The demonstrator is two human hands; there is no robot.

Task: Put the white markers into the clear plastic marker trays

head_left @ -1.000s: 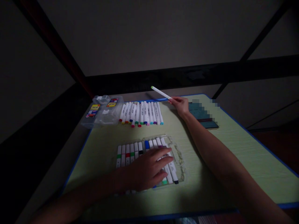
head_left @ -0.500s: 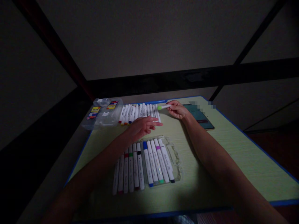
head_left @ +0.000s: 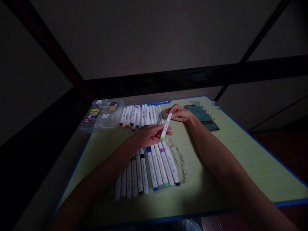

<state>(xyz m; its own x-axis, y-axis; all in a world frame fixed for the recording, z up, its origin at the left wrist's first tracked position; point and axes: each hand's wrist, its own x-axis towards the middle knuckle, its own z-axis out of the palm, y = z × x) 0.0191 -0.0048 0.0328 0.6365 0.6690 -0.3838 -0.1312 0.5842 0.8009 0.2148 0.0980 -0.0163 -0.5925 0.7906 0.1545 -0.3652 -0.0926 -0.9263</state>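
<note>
My right hand [head_left: 178,113] pinches the upper end of a white marker with a green cap [head_left: 166,126], which slants down toward me. My left hand [head_left: 150,135] reaches up to that marker, its fingertips touching the green-capped lower end. Just below lies a clear flat tray [head_left: 181,160] holding a row of several white markers [head_left: 158,165], with more markers lying beside it to the left. A second row of several markers [head_left: 141,116] lies at the far side of the pale green table [head_left: 228,154].
A clear plastic case with coloured labels [head_left: 102,115] stands at the table's far left corner. A dark phone [head_left: 203,117] lies at the far right, beyond my right wrist. The table has a blue edge; dark frame bars cross behind it.
My left hand left the near tray and rose to meet the green-capped marker. My right hand swung that marker from pointing away to slanting down toward me.
</note>
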